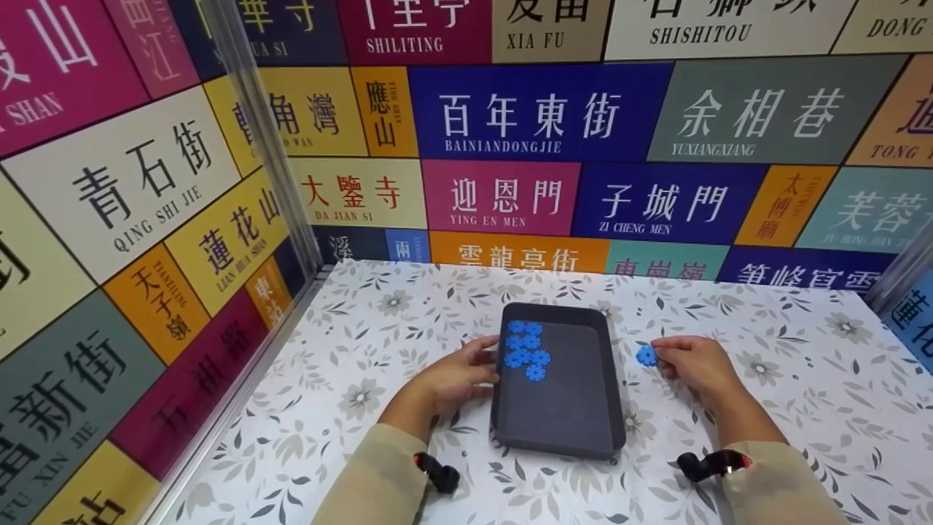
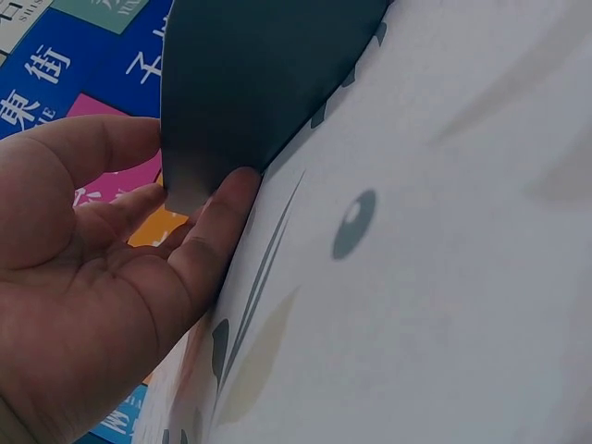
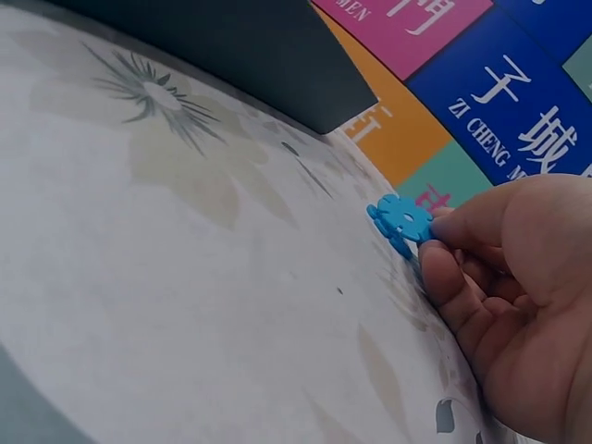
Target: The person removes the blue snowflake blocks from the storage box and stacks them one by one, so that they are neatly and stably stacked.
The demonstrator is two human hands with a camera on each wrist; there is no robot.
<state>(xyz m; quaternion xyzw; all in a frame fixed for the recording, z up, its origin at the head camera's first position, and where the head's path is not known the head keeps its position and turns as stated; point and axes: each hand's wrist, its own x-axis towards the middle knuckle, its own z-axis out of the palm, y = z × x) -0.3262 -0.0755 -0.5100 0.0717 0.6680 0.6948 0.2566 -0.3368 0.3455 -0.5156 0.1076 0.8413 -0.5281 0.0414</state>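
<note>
Around me stand walls (image 1: 539, 197) of coloured street-sign panels, too many cut off by the view's edge to count. Below them is one table (image 1: 291, 408) with a leaf-and-flower print, and on its middle rests one dark grey tray (image 1: 568, 408). My two pale sleeves (image 1: 379, 481) come in from the near side, each with a black device (image 1: 441, 475) at the cuff, so two of those.

My left hand (image 1: 450, 378) is beside the tray, its fingers loosely bent with the tips touching the outer left wall; I see no firm grip. My right hand (image 1: 696, 364) is off to the tray's right, thumb and finger pinching a blue disc (image 1: 646, 355), clear of the tray.

I'd judge the work as part-way: a cluster of discs (image 1: 531, 341) lies flat in the tray's far left part, while its right side and near half are bare. The disc in my fingers is outside it, and I see no others loose on the table.

Counted, I make it seven in the tray and at least one in my pinch; the right wrist view hints at a second piece behind it, but I can't be sure.
</note>
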